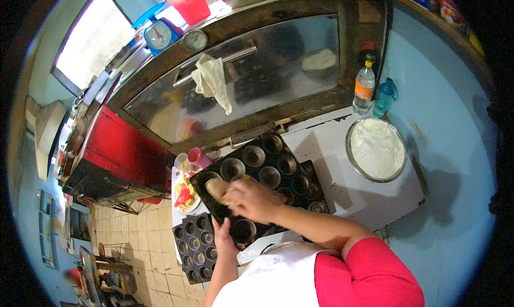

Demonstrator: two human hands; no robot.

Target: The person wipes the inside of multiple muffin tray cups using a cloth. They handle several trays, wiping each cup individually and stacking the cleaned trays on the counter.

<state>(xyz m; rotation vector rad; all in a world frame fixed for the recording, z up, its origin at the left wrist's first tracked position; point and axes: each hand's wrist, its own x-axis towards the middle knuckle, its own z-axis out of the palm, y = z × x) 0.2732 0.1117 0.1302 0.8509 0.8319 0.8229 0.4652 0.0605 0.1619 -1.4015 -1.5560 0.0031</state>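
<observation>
A large dark muffin pan (295, 178) with round cups lies at an angle on the white table. My left hand (225, 238) grips its near left edge, thumb on top. Over the cups is my right hand (253, 200), blurred by motion, with its fingers bent together. Something pale shows at those fingertips, too blurred to name. One cup (217, 186) beside the fingers looks pale inside. To the left stands a plate (195, 206) with yellow pieces and a red item (183, 195). A smaller muffin tin (197, 247) sits at the table's left edge.
A metal bowl of white flour (377, 146) stands at the right, near a clear plastic bottle (364, 90) and a teal bottle (384, 98). Pink (199, 157) and whitish (182, 162) cups stand behind the plate. A glass-fronted oven (257, 74) with a hanging cloth (212, 80) borders the table.
</observation>
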